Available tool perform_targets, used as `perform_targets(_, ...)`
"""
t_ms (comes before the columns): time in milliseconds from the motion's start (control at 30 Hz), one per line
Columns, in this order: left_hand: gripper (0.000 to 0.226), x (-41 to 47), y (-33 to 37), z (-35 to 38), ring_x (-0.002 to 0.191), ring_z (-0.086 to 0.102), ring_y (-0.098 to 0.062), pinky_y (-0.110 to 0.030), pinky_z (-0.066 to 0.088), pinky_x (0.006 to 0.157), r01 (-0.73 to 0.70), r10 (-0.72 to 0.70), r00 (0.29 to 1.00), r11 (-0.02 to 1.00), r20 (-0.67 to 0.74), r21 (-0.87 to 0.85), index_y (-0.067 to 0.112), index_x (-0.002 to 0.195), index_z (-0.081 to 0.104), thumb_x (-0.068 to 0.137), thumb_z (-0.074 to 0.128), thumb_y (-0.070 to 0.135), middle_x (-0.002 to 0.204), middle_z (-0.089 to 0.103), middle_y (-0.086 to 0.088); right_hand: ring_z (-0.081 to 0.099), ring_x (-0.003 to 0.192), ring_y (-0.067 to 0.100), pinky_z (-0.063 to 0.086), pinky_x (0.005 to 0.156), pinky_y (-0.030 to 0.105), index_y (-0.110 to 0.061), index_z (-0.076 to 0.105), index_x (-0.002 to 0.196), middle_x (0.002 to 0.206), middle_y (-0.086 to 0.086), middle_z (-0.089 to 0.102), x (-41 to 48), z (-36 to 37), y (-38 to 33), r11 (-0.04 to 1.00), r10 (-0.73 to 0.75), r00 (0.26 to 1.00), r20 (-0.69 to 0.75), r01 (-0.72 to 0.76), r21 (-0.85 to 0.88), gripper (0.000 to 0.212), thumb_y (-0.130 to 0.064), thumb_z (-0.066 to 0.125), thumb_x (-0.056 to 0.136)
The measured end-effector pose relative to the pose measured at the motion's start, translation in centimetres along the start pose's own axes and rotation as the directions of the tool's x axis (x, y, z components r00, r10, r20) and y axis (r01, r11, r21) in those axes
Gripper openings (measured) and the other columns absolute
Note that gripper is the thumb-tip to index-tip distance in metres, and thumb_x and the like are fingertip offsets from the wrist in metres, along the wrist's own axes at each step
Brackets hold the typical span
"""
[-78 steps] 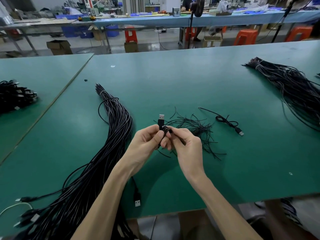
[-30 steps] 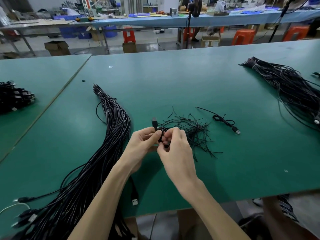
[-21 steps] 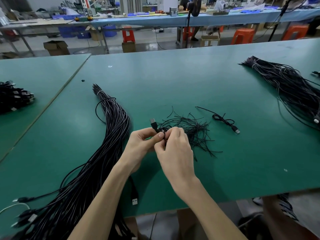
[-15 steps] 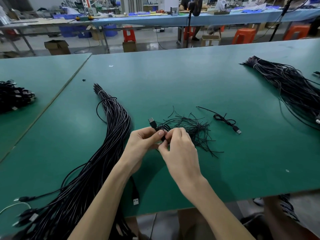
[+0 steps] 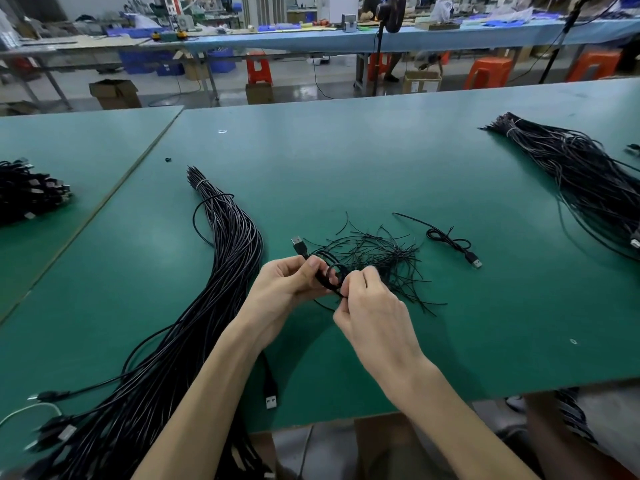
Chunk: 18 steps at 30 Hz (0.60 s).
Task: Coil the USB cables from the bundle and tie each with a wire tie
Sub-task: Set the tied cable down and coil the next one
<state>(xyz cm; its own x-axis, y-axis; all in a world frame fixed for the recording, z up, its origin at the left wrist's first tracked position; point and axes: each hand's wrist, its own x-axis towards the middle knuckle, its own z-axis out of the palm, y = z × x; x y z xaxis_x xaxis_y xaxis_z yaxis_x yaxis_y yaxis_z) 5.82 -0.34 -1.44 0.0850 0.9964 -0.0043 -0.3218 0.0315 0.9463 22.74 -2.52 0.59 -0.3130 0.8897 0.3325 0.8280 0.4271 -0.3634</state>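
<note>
**Where things lie around the pile of wire ties**

The pile of wire ties (image 5: 377, 258) lies in the middle of the table (image 5: 346, 161). Just before it, on the near side, the left hand (image 5: 287, 285) and the right hand (image 5: 374, 313) meet, with a coiled cable (image 5: 332, 275) between them. Its plug (image 5: 299, 245) sticks out at the left of the pile. Further left lies the long bundle of cables (image 5: 221, 271), which runs to the near table edge. Right of the pile, near it, lies one tied cable (image 5: 453, 242). Far to the right is a second bundle (image 5: 581, 174). Far to the left, on the neighbour table (image 5: 86, 140), sits a heap of cables (image 5: 31, 195). Behind the pile, beyond the table, stand benches (image 5: 346, 39) and stools (image 5: 488, 72).
</note>
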Motion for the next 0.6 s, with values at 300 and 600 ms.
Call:
perform_targets(300, 0.023, -0.1, -0.3, 0.3, 0.086, 0.073, -0.028, -0.034, 0.061, 0.08, 0.008, -0.01, 1.0, 0.989, 0.011, 0.146, -0.001, 0.092, 0.074, 0.092, 0.072, 0.022, 0.091, 0.073, -0.025, 0.044, 0.075, 0.012, 0.039, 0.057, 0.024, -0.012, 0.057, 0.104, 0.096, -0.003, 0.042, -0.3, 0.1, 1.4, 0.998, -0.057, 0.997, 0.044, 0.057, 0.006, 0.005, -0.013, 0.057, 0.099)
perform_targets(600, 0.023, -0.2, -0.2, 0.2, 0.088, 0.07, -0.024, -0.034, 0.06, 0.082, 0.022, -0.023, 1.0, 0.994, 0.014, 0.106, 0.003, 0.104, 0.078, 0.092, 0.072, 0.021, 0.093, 0.072, -0.018, 0.046, 0.082, 0.016, 0.044, 0.061, 0.027, -0.007, 0.062, 0.132, 0.102, 0.003, 0.044, -0.5, -0.4, 0.6, 0.985, -0.149, 0.986, 0.077, 0.154, -0.078, 0.032, -0.003, 0.057, 0.101)
